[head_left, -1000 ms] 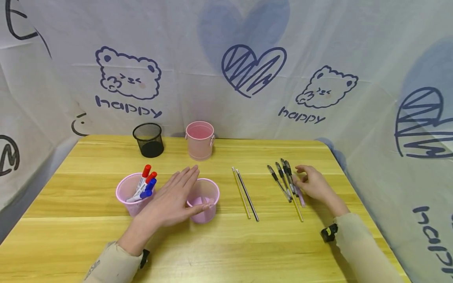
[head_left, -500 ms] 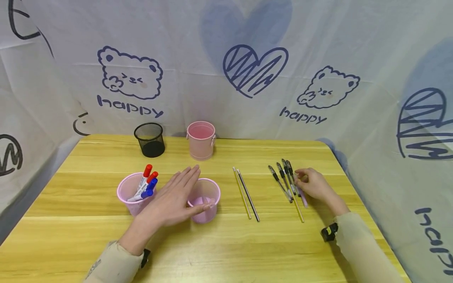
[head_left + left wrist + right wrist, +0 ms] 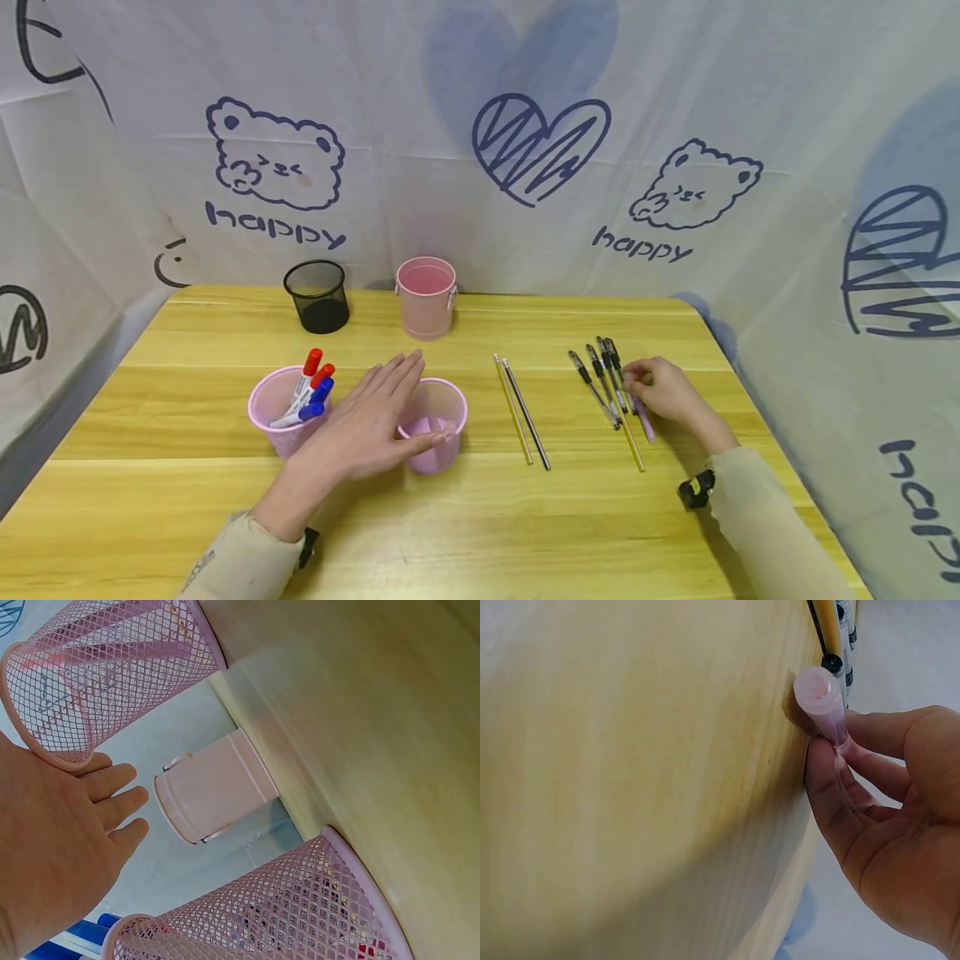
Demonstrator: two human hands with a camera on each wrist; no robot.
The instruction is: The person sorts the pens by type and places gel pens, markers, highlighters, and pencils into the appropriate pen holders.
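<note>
Pale purple pen: at the right edge of the black-capped pens (image 3: pixel 596 362), held at the right hand (image 3: pixel 667 392); pale purple pen's visible end (image 3: pixel 817 690) sticks out nearward from the fingertips.
Long axis: runs far to near, near end leaning slightly right, close to parallel with the yellow pencil (image 3: pixel 632 446) just left of it.
Right hand's pinch: thumb and fingers grasp the pen beyond that end; whether it is off the wood, I cannot tell.
Left hand: (image 3: pixel 367 425) fingers straight, grasping nothing, beside the pink mesh cup (image 3: pixel 438 458); contact unclear.
Nearer hand: the right; the cup stands well left of the pen.
</note>
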